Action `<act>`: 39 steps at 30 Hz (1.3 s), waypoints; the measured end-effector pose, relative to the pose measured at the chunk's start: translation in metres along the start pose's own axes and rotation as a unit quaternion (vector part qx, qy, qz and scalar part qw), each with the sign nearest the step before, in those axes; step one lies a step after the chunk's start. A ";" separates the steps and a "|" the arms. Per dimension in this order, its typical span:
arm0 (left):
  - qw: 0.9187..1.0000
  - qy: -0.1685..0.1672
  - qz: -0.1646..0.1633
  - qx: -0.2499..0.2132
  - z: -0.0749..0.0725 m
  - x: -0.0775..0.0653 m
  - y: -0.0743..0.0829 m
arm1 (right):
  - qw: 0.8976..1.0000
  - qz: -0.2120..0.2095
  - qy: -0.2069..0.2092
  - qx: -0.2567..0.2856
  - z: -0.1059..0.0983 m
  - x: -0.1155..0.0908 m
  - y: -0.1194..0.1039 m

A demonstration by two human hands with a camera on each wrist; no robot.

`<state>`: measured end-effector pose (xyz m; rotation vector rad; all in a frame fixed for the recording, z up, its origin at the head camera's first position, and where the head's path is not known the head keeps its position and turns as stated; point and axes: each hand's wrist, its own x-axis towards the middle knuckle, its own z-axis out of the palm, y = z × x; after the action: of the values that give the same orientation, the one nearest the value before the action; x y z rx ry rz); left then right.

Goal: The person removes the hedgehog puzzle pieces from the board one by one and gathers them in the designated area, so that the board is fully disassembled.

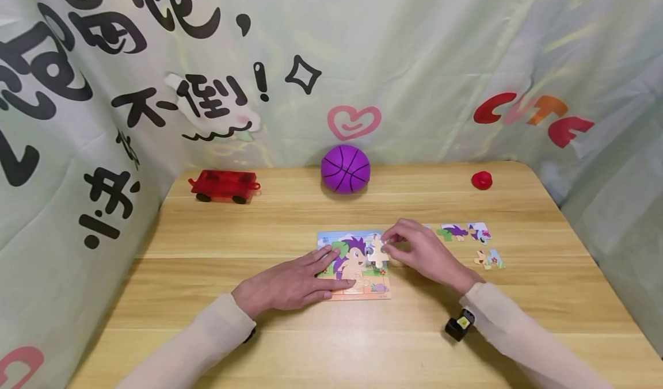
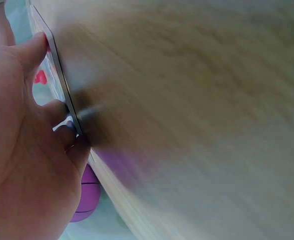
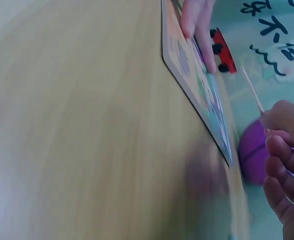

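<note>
The left hand [image 1: 290, 281], fingers and thumb apart, rests on the puzzle board [image 1: 369, 296] on the table [image 1: 233, 228] while the right hand [image 1: 427, 254] pinches a puzzle piece [image 1: 377, 255] above the board's right side — best, probably, to line up the piece's edges before pressing flat.

The head view is bright and fairly sharp, with pale glare on the smooth, light-brown wood-grain tabletop [image 1: 362, 343]; both wrist views are dimmer, hazily smearing reflections of the round purple black-lined ball [image 2: 88, 197].
</note>
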<state>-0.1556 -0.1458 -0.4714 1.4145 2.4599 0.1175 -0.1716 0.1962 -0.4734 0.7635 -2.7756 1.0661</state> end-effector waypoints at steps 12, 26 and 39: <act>1.000 -0.003 0.001 -0.002 0.000 0.000 0.001 | 0.997 -0.015 0.045 -0.067 -0.040 -0.035 0.030; 1.000 0.002 0.002 0.004 0.002 0.000 0.001 | 0.992 0.012 0.046 -0.116 -0.069 -0.068 0.057; 1.000 0.015 0.014 0.016 0.000 -0.001 0.000 | 0.990 0.009 0.046 -0.133 -0.083 -0.088 0.081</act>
<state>-0.1553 -0.1470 -0.4714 1.4700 2.4770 0.1057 -0.1421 0.3388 -0.4807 0.6395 -2.7719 0.6918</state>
